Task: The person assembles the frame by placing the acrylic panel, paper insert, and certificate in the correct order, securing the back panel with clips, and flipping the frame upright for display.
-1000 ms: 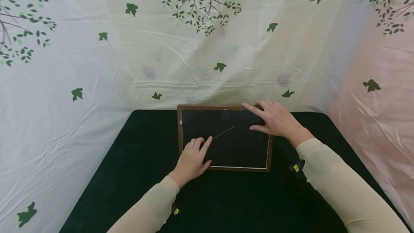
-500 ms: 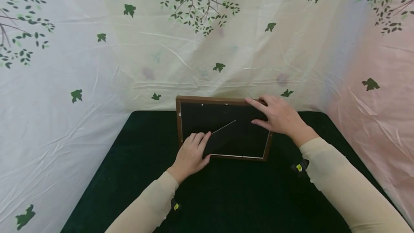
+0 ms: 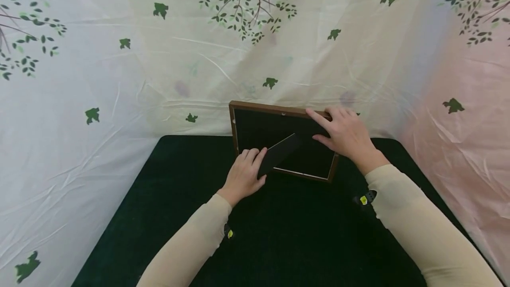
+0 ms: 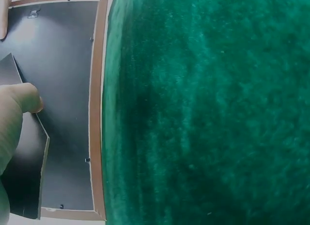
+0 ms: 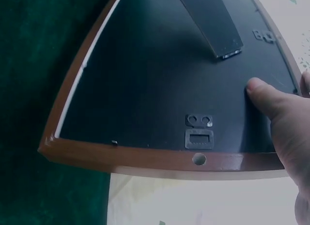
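Note:
A brown picture frame (image 3: 255, 121) stands tilted at the back of the table, its black backing towards me. A black easel leg (image 3: 281, 150) angles out from the backing. My left hand (image 3: 248, 169) grips the leg's wide end, thumb at the lower edge and fingers over the upper one. With my right hand (image 3: 346, 132) I hold the frame by its upper right corner, thumb on the backing and fingers over the rim. In the right wrist view the leg's hinged end (image 5: 227, 48) and a metal hanger (image 5: 199, 133) show on the backing. The frame's front is hidden.
Dark green cloth covers the table (image 3: 303, 238). Behind it hangs a pale curtain (image 3: 223, 79) printed with leaves and birds, close to the frame's top edge. Small metal tabs (image 4: 87, 160) line the inside of the frame's border.
The frame's lower edge has risen and moved away from me, and the frame stands more upright. The easel leg has swung out from the backing, with both hands moving along.

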`<state>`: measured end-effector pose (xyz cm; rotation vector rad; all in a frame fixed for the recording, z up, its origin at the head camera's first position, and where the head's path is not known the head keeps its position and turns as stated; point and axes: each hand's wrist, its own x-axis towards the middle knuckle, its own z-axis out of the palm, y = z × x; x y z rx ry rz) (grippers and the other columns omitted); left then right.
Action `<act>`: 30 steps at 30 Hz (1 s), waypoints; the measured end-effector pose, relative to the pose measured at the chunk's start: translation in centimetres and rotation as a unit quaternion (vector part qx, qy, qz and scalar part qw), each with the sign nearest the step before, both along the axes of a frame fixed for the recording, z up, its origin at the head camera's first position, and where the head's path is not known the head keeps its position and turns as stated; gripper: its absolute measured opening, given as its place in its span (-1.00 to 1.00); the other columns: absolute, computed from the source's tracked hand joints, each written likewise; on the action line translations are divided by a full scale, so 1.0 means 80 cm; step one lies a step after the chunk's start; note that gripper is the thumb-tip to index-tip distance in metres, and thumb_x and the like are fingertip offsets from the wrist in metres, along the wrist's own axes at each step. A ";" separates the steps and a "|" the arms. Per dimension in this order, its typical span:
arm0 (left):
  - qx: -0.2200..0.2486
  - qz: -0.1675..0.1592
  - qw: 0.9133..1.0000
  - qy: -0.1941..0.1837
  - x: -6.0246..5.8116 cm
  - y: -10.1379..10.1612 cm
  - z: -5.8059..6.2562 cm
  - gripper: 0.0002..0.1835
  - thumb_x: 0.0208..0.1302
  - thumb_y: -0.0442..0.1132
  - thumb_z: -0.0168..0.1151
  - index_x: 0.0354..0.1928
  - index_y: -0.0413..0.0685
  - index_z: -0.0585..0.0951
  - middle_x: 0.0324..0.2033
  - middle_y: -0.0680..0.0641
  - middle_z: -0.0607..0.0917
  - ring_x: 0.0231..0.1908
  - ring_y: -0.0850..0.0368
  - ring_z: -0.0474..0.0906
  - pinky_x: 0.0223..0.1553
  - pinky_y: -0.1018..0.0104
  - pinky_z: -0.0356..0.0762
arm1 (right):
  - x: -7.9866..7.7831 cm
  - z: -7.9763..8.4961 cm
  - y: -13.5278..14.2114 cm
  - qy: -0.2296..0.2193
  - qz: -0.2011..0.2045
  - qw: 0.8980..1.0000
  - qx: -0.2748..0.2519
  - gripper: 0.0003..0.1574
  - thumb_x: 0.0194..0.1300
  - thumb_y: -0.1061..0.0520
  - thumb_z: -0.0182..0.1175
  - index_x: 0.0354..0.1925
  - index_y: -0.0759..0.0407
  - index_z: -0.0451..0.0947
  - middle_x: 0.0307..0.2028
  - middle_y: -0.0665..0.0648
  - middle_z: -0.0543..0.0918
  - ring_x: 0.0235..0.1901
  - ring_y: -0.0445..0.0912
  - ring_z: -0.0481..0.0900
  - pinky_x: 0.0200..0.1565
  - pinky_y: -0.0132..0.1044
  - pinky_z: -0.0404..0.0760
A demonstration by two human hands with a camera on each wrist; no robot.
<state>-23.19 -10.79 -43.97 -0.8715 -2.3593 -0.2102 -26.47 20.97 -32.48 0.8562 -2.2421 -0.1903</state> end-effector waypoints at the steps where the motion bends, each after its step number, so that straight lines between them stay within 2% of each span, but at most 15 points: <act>1: 0.000 0.001 1.000 -0.004 0.000 0.000 -0.002 -0.14 0.07 0.07 0.39 0.37 -0.10 0.31 0.06 -0.13 0.45 -0.08 0.03 0.36 -0.07 0.21 0.46 | 0.000 -0.002 -0.001 0.004 0.000 1.000 -0.001 0.13 0.02 -0.23 0.44 0.47 -0.19 0.13 -0.23 0.25 0.39 -0.41 0.09 0.34 -0.39 -0.09 0.33; 6: 0.002 0.005 1.000 -0.012 -0.001 0.001 -0.011 -0.15 0.09 0.06 0.38 0.39 -0.09 0.29 0.07 -0.13 0.44 -0.09 0.04 0.34 -0.09 0.22 0.44 | 0.005 -0.013 -0.008 0.012 -0.014 1.000 -0.014 0.11 0.02 -0.19 0.46 0.45 -0.17 0.16 -0.22 0.27 0.41 -0.39 0.11 0.35 -0.35 -0.07 0.38; 12: 0.015 0.006 1.000 -0.008 -0.004 0.001 -0.017 -0.12 0.03 0.01 0.44 0.38 -0.09 0.30 0.06 -0.14 0.43 -0.10 0.02 0.34 -0.12 0.21 0.44 | 0.022 -0.021 -0.027 0.035 -0.065 0.997 -0.023 0.21 0.01 -0.16 0.48 0.49 -0.15 0.05 -0.15 0.31 0.46 -0.34 0.14 0.40 -0.36 -0.06 0.42; 17: 0.030 0.000 0.999 -0.009 -0.007 0.004 -0.023 -0.13 0.02 -0.01 0.45 0.37 -0.10 0.32 0.07 -0.13 0.43 -0.09 0.02 0.34 -0.11 0.21 0.45 | 0.038 -0.026 -0.044 0.057 -0.087 0.993 -0.051 0.16 -0.01 -0.07 0.51 0.47 -0.08 0.14 -0.14 0.34 0.47 -0.30 0.18 0.41 -0.31 0.00 0.46; 23: 0.029 -0.009 1.000 -0.004 -0.009 0.002 -0.027 -0.13 0.01 -0.01 0.45 0.36 -0.10 0.33 0.06 -0.13 0.43 -0.12 0.03 0.33 -0.13 0.22 0.44 | 0.050 -0.034 -0.052 0.055 -0.097 0.990 -0.085 0.04 -0.01 0.01 0.52 0.40 -0.04 0.28 -0.12 0.35 0.47 -0.27 0.19 0.40 -0.26 0.03 0.47; 30: 0.018 -0.021 1.000 -0.015 -0.008 -0.005 -0.026 -0.15 0.04 -0.01 0.43 0.38 -0.06 0.31 0.04 -0.12 0.42 -0.13 0.04 0.34 -0.14 0.22 0.43 | 0.064 -0.041 -0.051 0.033 -0.093 0.991 -0.092 -0.06 0.04 0.07 0.48 0.36 0.00 0.33 -0.08 0.35 0.49 -0.22 0.20 0.44 -0.22 0.04 0.48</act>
